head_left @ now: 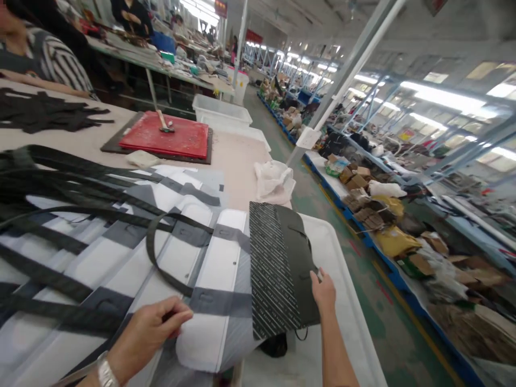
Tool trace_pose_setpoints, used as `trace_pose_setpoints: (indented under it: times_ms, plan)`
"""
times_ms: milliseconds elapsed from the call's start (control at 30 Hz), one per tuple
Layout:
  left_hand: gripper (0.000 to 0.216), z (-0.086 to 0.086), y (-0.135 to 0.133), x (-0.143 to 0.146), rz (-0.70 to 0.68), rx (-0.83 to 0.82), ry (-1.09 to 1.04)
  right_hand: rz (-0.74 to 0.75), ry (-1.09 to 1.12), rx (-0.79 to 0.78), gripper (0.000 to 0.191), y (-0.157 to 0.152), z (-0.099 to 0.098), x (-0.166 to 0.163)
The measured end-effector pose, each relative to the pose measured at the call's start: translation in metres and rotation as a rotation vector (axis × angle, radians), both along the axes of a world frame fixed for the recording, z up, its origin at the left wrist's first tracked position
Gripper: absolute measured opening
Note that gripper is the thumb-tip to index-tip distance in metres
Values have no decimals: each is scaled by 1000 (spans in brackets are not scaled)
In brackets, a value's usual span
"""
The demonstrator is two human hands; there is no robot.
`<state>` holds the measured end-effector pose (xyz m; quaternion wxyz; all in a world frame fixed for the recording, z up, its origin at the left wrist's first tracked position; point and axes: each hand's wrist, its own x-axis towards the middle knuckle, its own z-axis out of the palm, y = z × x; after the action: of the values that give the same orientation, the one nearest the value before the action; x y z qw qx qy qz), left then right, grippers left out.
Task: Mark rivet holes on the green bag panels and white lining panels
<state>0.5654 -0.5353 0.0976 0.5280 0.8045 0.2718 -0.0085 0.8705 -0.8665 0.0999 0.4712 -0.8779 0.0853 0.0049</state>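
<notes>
My right hand [323,290] grips the right edge of a dark bag panel [296,269], partly plain dark green and partly a striped print of small lettering. A thin dark strap runs along that edge. The panel lies over the right end of a row of overlapping pieces with white panels [221,258] and grey bands. My left hand [155,328] is closed, thumb against fingers, over the lower left of the nearest white panel; what it pinches, if anything, is hidden. Just above that hand, a dark strap [151,252] loops from the row.
A hammer [164,124] lies on a red board [169,137] at the back. Dark strips [44,110] are piled at left, near a seated person in striped sleeves. White bins [221,110] stand behind; a large white bin [342,258] is at my right, beside the aisle.
</notes>
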Motion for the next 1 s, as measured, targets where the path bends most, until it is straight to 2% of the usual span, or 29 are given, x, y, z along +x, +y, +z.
trace_pose_setpoints:
  times_ms: [67,167,233,267,367,467,667,767,900,1000]
  plan:
    - [34,17,-5,-1,29,-34,-21,95,-11,-11,41,24,-1,-20]
    - [29,38,-10,-1,-14,3,-89,376,52,64,42,75,9,-70]
    - [20,45,-11,-3,-41,102,-176,631,123,154,33,111,25,-111]
    - [16,47,-11,-5,-50,166,-229,818,150,232,27,127,35,-132]
    - [20,48,-9,-11,-70,374,-391,1080,90,343,18,164,59,-178]
    - [26,48,-6,-17,-111,508,-466,1140,50,351,17,182,68,-198]
    - [35,45,-1,-25,-141,606,-473,1160,61,291,15,193,57,-207]
    - [34,46,1,-26,-141,533,-440,1141,56,267,15,196,51,-211]
    - [18,52,4,-25,-154,363,-345,1080,28,258,15,196,44,-213]
    - [11,54,4,-24,-166,339,-314,1067,-8,243,14,197,42,-215]
